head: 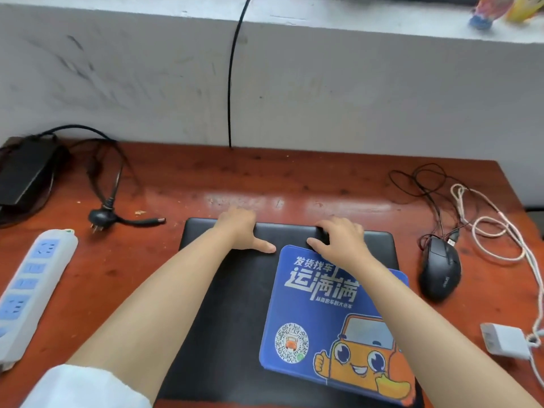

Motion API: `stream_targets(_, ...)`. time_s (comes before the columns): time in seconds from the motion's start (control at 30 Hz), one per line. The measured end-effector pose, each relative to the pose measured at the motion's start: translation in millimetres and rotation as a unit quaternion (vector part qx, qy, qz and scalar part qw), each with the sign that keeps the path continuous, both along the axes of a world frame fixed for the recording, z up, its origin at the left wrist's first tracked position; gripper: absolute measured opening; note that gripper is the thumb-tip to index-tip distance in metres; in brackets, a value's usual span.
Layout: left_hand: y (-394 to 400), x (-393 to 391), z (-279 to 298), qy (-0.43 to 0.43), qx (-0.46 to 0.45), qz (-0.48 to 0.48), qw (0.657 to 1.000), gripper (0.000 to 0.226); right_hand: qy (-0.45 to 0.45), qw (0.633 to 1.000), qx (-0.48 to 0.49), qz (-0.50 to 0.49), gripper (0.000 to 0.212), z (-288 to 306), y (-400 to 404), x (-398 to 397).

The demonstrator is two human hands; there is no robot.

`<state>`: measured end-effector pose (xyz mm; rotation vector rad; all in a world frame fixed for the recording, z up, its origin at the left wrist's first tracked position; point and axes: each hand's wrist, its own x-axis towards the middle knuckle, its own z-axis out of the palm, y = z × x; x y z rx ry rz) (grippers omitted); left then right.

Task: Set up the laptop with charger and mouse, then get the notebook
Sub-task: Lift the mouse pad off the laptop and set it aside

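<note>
A closed black laptop [235, 290] lies flat on the red-brown desk [176, 184], with a blue mouse pad [323, 313] on its right half. My left hand [240, 229] grips the laptop's far edge, fingers curled over it and thumb lying on the lid. My right hand [341, 238] grips the same far edge further right, above the pad's top corner. The black wired mouse [440, 267] sits right of the laptop with its cable [426, 184] coiled behind. The black charger brick [25, 170] lies at the far left, its plug [100, 217] and barrel tip [160, 220] loose on the desk.
A white and blue power strip [32, 287] lies along the left edge. A small white adapter [504, 340] with a white cable [497, 228] sits at the right. A black cable [232, 83] hangs down the grey wall behind the desk.
</note>
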<state>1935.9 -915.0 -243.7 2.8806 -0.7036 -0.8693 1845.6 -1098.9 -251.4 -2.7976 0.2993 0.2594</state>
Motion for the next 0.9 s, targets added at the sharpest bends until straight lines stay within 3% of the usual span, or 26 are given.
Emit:
stream_targets(0.23, -4.8, 4.6, -13.6, -0.046, -0.03, -0.029, 0.998, 0.064, -0.061, 0.998, -0.019, -0.02, 0.033, -14.2, 2.1, -7.0)
stream_targets(0.4, -0.9, -1.2, -17.6, -0.08, -0.039, -0.032, 0.996, 0.069, -0.085, 0.994, 0.057, -0.025, 0.034, -23.8, 4.8, -10.1)
stream_targets(0.53, 12.3, -29.1, -28.2, -0.183, -0.155, 0.026, 0.971, 0.068, -0.179, 0.98, 0.083, -0.018, 0.027, -25.0, 7.7, -14.3)
stream_targets(0.8, 57.8, -68.0, -36.2, -0.186, -0.058, 0.155, 0.968, 0.064, -0.243, 0.97, 0.021, 0.006, 0.012, -19.5, 13.0, -16.7)
stream_targets(0.9, 63.2, -75.7, -27.4, -0.166, -0.044, 0.208, 0.963, 0.067, -0.244, 0.969, -0.021, -0.034, 0.015, -13.6, 13.1, -26.8)
